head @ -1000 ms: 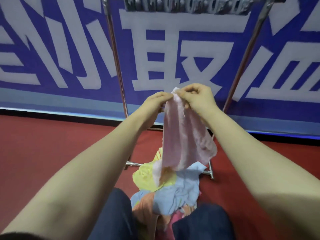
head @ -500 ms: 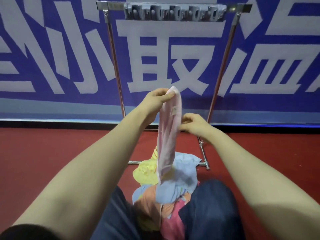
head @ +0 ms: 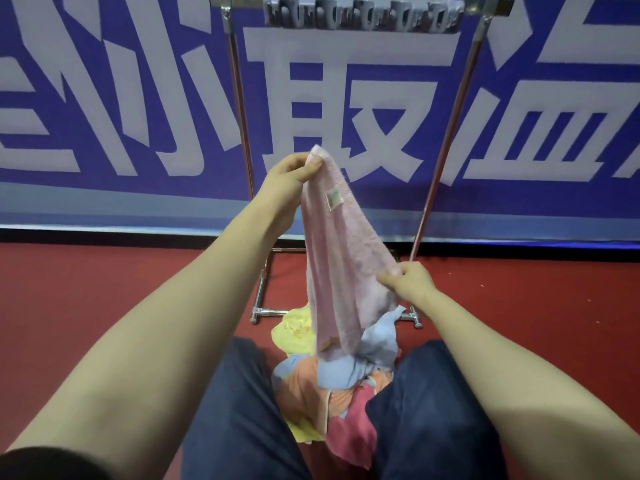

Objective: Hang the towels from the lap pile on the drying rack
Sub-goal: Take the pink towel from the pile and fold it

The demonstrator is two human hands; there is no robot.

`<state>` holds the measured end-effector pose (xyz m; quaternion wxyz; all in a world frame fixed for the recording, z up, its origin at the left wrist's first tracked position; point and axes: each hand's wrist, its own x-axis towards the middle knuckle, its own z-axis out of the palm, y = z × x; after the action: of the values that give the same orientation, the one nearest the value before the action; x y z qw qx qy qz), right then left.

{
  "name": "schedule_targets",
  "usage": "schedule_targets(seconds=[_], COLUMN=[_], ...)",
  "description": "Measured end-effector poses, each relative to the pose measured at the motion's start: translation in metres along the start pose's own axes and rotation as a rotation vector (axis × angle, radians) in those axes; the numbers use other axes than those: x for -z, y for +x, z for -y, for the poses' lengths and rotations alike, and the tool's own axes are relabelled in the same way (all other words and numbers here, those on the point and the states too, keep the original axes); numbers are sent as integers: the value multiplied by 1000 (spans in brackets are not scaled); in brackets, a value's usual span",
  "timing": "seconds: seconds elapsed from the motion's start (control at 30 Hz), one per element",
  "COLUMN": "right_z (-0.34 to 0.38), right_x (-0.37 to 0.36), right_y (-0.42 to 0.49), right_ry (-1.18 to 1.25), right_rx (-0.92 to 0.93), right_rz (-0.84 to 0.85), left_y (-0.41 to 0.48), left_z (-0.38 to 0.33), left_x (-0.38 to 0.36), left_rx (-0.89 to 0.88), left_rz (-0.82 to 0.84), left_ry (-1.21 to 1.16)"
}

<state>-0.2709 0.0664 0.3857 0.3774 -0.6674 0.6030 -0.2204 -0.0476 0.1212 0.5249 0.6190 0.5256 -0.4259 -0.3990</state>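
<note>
The left hand (head: 289, 174) pinches the top corner of a pink towel (head: 341, 258) between thumb and fingers, holding it up in front of the blue banner (head: 104, 98). The towel hangs down, its lower end touching the lap pile (head: 346, 379) of yellow, blue, orange and red towels between the knees. The right hand (head: 410, 284) grips the towel's lower right edge. Behind it stands the metal drying rack (head: 450, 140), a row of clips (head: 363, 17) along its top bar.

Bare forearms (head: 166, 327), dark blue trousers (head: 242, 417)
</note>
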Motion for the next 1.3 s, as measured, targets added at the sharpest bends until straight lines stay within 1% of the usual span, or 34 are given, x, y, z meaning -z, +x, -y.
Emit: schedule_targets(seconds=[0.03, 0.1, 0.17, 0.23, 0.3, 0.4, 0.5, 0.57, 0.63, 0.67, 0.77, 0.83, 0.87, 0.9, 0.93, 1.0, 1.07, 1.13, 1.17, 1.3], right_z=[6, 23, 50, 81, 114, 160, 185, 188, 183, 179, 163, 154, 152, 150, 149, 149, 152, 156, 158, 160], right_x=[5, 18, 31, 43, 56, 76, 93, 96, 91, 86, 73, 66, 64, 63, 63, 64, 66, 66, 66, 66], right_y=[0, -1, -6, -13, -21, -33, -44, -47, -44, -41, -28, -23, -22, -22, -21, -17, -18, -19, -21, -24], right_ry=[17, 86, 237, 344, 401, 538, 708, 701, 622, 527, 40, -303, -395, -393, -289, 33, 331, 551, 625, 816], right_rx=[6, 27, 87, 160, 235, 296, 372, 422, 436, 438, 463, 482, 488, 484, 463, 378, 282, 275, 286, 303], right_rz=[-65, -140, -147, -129, -101, -69, -15, 12, -14, -54, -216, -282, -303, -310, -299, -236, -72, 113, 183, 374], left_y=[0, -2, -5, -8, -11, -13, -12, -11, -10, -9, -8, -8, -7, -6, -5, -1, 1, 2, 2, 4], left_z=[0, -1, -2, -6, -16, -39, -57, -63, -61, -56, -36, -23, -20, -17, -15, -16, -17, -19, -20, -20], left_x=[2, 3, 2, 0, -3, -5, -6, -5, -4, -3, -5, -6, -5, -2, 1, 5, 7, 4, 1, -9], left_rx=[0, -6, -19, -34, -51, -97, -151, -165, -138, -121, -73, -50, -45, -46, -52, -66, -82, -99, -103, -124], left_rz=[-23, -72, -127, -185, -232, -291, -335, -356, -366, -368, -388, -411, -422, -431, -442, -460, -468, -452, -439, -354], left_ry=[-1, -9, -27, -64, -98, -160, -254, -294, -289, -262, -133, -61, -33, -8, 15, 52, 68, 71, 78, 80])
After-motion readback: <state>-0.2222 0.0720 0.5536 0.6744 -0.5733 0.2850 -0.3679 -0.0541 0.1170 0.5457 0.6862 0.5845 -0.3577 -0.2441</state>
